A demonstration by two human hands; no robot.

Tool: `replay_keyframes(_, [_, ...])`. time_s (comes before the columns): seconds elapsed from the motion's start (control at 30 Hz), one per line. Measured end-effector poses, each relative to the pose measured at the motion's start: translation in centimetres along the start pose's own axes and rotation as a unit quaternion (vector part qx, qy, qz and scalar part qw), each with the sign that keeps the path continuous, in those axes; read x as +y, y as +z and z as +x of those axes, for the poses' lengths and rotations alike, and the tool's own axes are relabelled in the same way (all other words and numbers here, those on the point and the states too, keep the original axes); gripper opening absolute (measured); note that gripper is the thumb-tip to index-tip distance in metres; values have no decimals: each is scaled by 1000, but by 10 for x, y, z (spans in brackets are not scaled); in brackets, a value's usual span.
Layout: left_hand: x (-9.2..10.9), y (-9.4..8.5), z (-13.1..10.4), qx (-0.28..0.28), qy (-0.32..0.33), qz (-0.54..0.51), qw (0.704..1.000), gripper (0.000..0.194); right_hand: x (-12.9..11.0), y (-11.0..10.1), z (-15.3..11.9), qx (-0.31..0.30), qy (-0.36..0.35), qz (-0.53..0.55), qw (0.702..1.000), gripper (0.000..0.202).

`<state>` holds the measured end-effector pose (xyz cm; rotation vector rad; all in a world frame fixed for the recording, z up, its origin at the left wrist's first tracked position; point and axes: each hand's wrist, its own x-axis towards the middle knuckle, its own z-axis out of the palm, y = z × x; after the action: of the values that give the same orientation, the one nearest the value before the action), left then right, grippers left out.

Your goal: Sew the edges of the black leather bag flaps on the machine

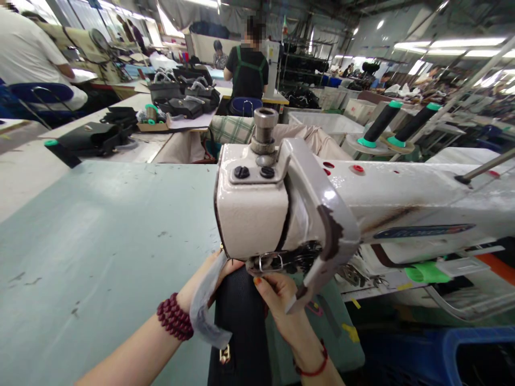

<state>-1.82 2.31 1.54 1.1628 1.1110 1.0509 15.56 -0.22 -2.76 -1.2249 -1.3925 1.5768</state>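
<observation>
A black handbag [241,321] with a gold buckle lies under the head of a white sewing machine [251,214]. Its handle [201,308], wrapped in a clear-grey covering, arcs over my left wrist. My left hand [225,269] grips the bag's far left side, its fingers partly hidden by the machine head and the handle. On the right, my right hand [281,295] holds the bag's edge between thumb and fingers, just below the presser area. The machine's curved grey guard passes in front of this hand. The needle and stitching point are out of sight.
Two black thread cones [380,126] stand behind the machine arm. A pale green tabletop [120,225] spreads left, with a black spool [62,154] at its edge. Dark bags [181,99] are piled on a table beyond. A blue crate [406,354] sits lower right. Other people work farther back.
</observation>
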Motion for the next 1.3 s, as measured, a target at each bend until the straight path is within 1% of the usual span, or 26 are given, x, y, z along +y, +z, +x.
replay_keyframes(0.1, [-3, -5, -1, 21, -23, -8, 1000, 62, 2, -1, 5, 32, -31, -57, 997, 43])
replay_keyframes(0.17, [-8, -6, -9, 24, -38, -21, 999, 62, 1, -2, 6, 40, -40, -77, 995, 44])
replay_keyframes(0.23, [-13, -5, -23, 14, -80, -60, 995, 61, -3, -2, 3, 36, -37, -76, 996, 46])
replay_keyframes(0.33, [-17, 2, -42, 7, -157, -152, 976, 55, -9, -4, -3, 16, -29, -72, 997, 47])
replay_keyframes(0.4, [-17, 7, -47, 7, -176, -187, 967, 45, -11, -5, -6, 8, -23, -75, 997, 48])
replay_keyframes(0.47, [-15, 12, -44, 10, -180, -186, 966, 34, -12, -5, -7, 3, -18, -79, 997, 48])
replay_keyframes(0.53, [-14, 14, -38, 18, -188, -179, 966, 30, -11, -6, -7, -6, -10, -84, 996, 48])
replay_keyframes(0.63, [-16, 16, -28, 23, -185, -178, 966, 33, -9, -6, -6, -13, -4, -91, 996, 46])
replay_keyframes(0.73, [-22, 14, -23, 14, -172, -182, 968, 47, -6, -4, -5, -3, -10, -86, 996, 42])
replay_keyframes(0.8, [-26, 12, -21, 8, -160, -187, 969, 53, -5, -2, -4, 4, -11, -78, 997, 42])
replay_keyframes(0.93, [-25, 10, -18, -16, -151, -192, 970, 49, 0, 2, -1, 20, -2, -59, 998, 42])
replay_keyframes(1.1, [-16, 5, -14, -56, -156, -151, 974, 46, 4, 7, 1, 47, -11, -50, 998, 45])
replay_keyframes(1.3, [-24, -2, -8, -60, -145, -160, 975, 34, 4, 15, 3, 78, -7, -32, 996, 46])
